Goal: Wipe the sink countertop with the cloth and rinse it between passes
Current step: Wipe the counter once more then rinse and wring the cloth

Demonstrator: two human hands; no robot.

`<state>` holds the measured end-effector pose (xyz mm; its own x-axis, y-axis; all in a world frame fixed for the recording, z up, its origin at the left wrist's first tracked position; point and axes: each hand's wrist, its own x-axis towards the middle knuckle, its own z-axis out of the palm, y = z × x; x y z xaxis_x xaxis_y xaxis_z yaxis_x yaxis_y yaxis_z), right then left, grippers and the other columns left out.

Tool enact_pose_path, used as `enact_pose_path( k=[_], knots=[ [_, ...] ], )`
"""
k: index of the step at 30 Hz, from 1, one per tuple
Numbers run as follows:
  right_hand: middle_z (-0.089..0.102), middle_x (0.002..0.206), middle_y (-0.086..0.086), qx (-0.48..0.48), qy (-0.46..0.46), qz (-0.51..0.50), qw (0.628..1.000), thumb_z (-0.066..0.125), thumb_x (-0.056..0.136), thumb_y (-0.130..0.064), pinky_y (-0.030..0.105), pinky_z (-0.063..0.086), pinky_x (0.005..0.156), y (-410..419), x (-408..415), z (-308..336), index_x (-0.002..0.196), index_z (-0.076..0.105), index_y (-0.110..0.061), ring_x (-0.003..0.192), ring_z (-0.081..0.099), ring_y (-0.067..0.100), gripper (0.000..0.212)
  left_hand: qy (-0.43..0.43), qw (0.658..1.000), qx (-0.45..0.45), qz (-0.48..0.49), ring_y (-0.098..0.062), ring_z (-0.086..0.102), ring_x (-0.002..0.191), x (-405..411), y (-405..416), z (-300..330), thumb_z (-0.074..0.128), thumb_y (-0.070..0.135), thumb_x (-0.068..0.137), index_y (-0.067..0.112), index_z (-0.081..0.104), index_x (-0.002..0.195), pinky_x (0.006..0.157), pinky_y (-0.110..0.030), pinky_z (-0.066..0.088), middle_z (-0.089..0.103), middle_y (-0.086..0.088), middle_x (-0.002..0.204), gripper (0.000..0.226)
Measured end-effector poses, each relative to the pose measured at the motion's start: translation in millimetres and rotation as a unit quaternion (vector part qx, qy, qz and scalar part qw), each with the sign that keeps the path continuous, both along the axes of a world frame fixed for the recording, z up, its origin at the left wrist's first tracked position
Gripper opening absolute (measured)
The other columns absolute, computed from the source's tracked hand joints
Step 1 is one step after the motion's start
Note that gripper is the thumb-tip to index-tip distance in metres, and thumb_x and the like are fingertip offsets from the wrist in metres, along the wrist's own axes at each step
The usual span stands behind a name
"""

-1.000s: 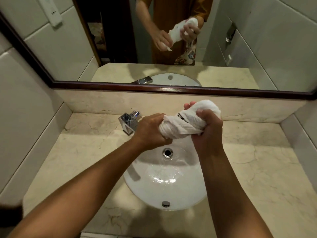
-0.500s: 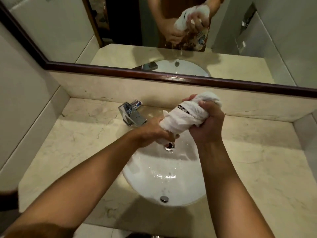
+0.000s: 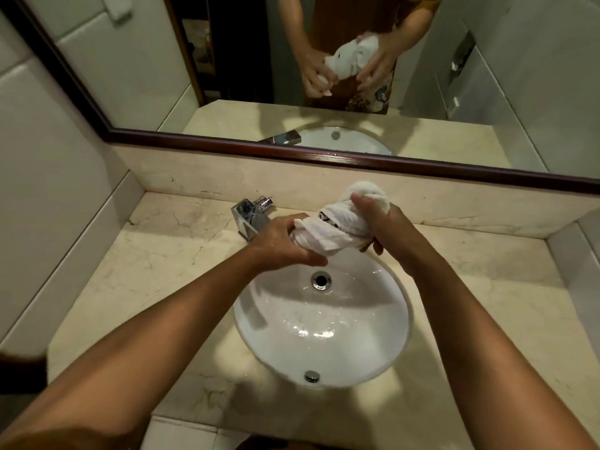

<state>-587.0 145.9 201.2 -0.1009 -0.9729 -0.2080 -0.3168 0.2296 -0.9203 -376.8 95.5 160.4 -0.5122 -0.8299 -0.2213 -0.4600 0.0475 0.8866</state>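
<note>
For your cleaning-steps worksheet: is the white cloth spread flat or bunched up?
Bunched up. The white cloth is twisted into a roll, gripped by the left hand and right hand above the sink basin.

Beige marble countertop (image 3: 487,303) with dark veins, raised marble backsplash (image 3: 194,177) along the rear; white oval basin (image 3: 383,345) sunk into its middle, wet inside; chrome faucet (image 3: 248,219) mounted at basin's back-left edge

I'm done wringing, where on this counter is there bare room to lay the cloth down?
Bare countertop lies right of the basin, up to the side wall, and left of it below the faucet. Behind the basin, faucet and both hands crowd it.
</note>
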Motion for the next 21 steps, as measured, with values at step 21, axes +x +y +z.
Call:
enact_pose_path(
  k=[21],
  knots=[
    [0.059,0.081,0.020,-0.160,-0.470,-0.347,0.796,0.056,0.068,0.001,0.039,0.053,0.065,32.1,35.0,-9.1,0.087,0.058,0.005,0.074,0.061,0.033,0.020,-0.151,0.829,-0.538,-0.009,-0.023,0.057,0.083,-21.4,23.4,28.7,0.059,0.053,0.074,0.016,0.065,0.099,0.068,-0.038,0.048,0.065,-0.002,0.091,0.045]
  ],
)
